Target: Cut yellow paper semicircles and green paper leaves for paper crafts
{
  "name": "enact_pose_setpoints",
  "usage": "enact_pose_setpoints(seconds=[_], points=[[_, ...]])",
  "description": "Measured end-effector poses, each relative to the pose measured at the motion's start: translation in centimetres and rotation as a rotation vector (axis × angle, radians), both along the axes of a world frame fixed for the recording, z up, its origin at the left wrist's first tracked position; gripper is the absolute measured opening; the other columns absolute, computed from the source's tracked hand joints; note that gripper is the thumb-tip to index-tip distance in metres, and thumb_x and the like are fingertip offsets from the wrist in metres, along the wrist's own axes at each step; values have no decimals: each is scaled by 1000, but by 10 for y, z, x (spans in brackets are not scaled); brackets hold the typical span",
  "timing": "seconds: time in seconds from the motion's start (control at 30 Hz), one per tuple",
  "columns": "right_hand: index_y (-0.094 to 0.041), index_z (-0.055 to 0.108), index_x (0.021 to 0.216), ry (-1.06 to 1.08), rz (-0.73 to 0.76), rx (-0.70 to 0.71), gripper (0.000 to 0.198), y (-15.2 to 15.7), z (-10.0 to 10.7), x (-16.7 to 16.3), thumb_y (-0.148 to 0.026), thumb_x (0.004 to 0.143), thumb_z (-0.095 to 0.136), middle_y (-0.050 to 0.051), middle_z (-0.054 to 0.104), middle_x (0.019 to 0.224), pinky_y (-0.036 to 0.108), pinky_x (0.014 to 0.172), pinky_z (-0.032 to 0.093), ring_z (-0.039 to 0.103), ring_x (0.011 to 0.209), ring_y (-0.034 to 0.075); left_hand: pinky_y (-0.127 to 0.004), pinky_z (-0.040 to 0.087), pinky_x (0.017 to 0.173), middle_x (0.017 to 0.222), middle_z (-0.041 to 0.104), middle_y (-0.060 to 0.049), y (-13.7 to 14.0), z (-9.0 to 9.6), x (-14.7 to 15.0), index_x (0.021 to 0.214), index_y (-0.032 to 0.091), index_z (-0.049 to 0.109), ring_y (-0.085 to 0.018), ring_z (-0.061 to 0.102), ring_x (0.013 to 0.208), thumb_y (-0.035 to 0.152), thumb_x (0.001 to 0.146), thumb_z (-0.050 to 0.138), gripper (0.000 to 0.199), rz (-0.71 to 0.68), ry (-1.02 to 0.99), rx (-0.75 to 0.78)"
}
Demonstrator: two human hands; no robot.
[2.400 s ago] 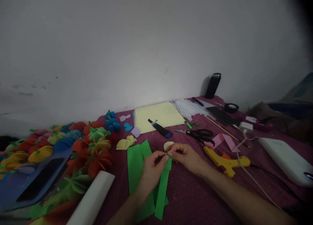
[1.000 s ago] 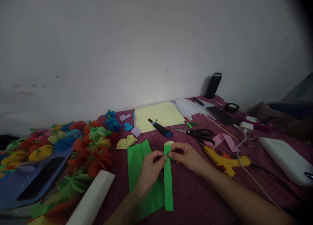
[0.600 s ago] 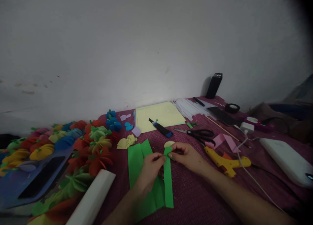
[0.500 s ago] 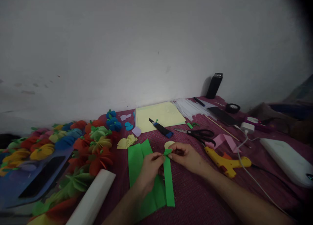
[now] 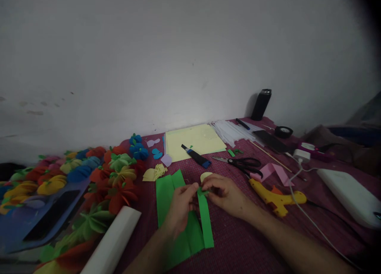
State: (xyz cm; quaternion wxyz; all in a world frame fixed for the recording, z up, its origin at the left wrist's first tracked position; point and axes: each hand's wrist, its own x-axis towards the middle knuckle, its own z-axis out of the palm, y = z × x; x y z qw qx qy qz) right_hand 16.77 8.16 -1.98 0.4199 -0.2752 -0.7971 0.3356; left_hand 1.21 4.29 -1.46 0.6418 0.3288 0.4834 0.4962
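A narrow green paper strip [image 5: 206,220] hangs down toward me, its top end between my two hands. My left hand [image 5: 182,204] pinches that end from the left, thumb uppermost. From the right, my right hand [image 5: 224,192] grips the same end with curled fingers; a small folded bit of green shows between the fingertips. Beneath my left hand and forearm lies a larger creased green paper sheet [image 5: 164,194]. A pale yellow paper piece [image 5: 205,176] peeks out just beyond my right fingers.
Black scissors [image 5: 245,163], a yellow glue gun [image 5: 276,196] and a pink paper strip [image 5: 272,170] lie to the right. A box cutter [image 5: 196,157] rests on pale yellow sheets [image 5: 178,141]. Colourful paper flowers [image 5: 122,192] and a white roll [image 5: 114,238] fill the left. A black bottle [image 5: 261,104] stands behind.
The strip's top end has turned between my fingers, and its lower end has shifted slightly right. My left thumb has risen, and my right fingers have curled more around the fold.
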Motion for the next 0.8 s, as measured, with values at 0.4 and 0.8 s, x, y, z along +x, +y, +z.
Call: enact_pose_setpoints(seconds=[0.4, 0.8], points=[[-19, 61, 86, 102, 9, -389, 12, 1, 5, 2, -25, 79, 53, 2, 58, 81, 27, 67, 43, 53, 74, 15, -21, 35, 47, 53, 48, 3, 4, -6, -2, 64, 14, 63, -10, 42, 50, 41, 73, 57, 29, 1, 383, 210], [-17, 52, 65, 89, 2, -456, 24, 4, 2, 1, -35, 82, 53, -4, 43, 61, 21, 50, 30, 38, 55, 10, -22, 39, 48, 52, 50, 2, 1, -4, 1, 60, 14, 60, -11, 47, 50, 41, 76, 55, 31, -63, 465, 253]])
